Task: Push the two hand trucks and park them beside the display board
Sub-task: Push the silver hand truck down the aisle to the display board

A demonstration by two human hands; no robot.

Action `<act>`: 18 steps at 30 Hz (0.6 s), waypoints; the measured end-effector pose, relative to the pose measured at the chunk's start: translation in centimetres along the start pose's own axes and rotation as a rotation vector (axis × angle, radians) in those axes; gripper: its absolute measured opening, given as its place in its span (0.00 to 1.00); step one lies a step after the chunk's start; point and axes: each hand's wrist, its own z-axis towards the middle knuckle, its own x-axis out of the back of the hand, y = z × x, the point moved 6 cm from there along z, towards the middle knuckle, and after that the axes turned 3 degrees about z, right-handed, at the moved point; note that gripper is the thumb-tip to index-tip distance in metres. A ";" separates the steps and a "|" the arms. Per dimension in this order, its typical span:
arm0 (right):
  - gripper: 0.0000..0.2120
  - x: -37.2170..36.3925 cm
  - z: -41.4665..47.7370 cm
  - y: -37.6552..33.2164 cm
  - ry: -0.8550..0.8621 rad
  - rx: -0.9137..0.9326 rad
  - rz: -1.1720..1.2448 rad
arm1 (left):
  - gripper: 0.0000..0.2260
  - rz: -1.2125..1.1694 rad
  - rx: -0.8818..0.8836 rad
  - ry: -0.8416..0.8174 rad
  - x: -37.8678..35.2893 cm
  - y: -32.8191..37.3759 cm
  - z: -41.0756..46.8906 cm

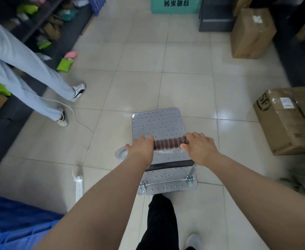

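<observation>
A hand truck with a studded silver metal deck (159, 123) stands on the tiled floor in front of me. Its handle bar (168, 142) has a black grip with red rings. My left hand (140, 148) is wrapped around the left end of the bar. My right hand (198, 147) grips the right end. Only one hand truck is in view. A teal board or box with printed characters (175, 5) stands at the far end of the aisle.
Another person's legs in pale trousers (21, 76) stand at the left by dark shelves (39, 27). A white power strip (79, 188) and its cord (86, 127) lie on the floor to the left. Cardboard boxes (289, 121) (251, 33) line the right. A blue crate (18, 224) sits bottom left.
</observation>
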 end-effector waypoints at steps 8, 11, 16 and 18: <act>0.14 4.6 11.1 -1.5 -0.024 -0.053 0.012 | 0.25 -0.001 -0.041 -0.020 5.6 -2.3 11.1; 0.16 5.9 14.7 -2.1 -0.029 -0.066 0.027 | 0.26 0.011 -0.047 -0.028 7.4 -3.4 14.7; 0.18 8.1 21.3 -2.7 -0.020 -0.047 0.025 | 0.26 0.008 0.028 -0.054 10.5 -5.1 20.9; 0.17 8.8 24.1 -2.9 -0.034 -0.017 0.019 | 0.25 0.019 0.066 -0.059 11.9 -5.7 23.4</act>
